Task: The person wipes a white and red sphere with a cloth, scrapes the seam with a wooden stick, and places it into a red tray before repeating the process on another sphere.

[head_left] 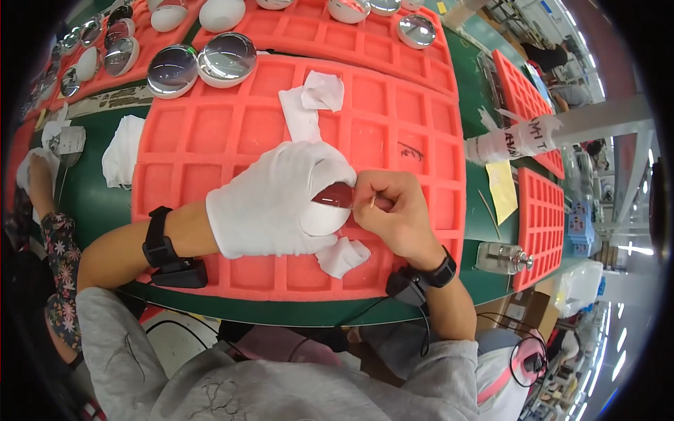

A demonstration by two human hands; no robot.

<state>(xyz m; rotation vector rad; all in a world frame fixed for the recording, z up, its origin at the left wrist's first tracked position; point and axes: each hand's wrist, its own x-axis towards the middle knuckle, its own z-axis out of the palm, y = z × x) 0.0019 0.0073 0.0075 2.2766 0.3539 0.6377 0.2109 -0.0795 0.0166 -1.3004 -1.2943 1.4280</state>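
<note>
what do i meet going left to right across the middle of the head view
Co-worker's floral sleeve, crumpled white cloth, gloved left grip closed around a shiny dome, bare right grip, yellow paper sheet, right-hand red foam tray.

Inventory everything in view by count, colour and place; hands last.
Foam trays: at least five, coral-red, centre, far side, right
Domes: a dozen or more, silver and white, mostly far side
Held dome: one, reddish and white, centre
Cloths or papers: at least three, white, centre and left
Bottle: one, clear, right
Sheet: one, yellow, right
Post: one, grey, right
Table: one, green, under trays
Co-worker's hand: one, left edge
Wrist straps: two, black, both wrists
Left hand: one, white-gloved, holding that dome
Right hand: one, bare, pinching a thin object
</note>
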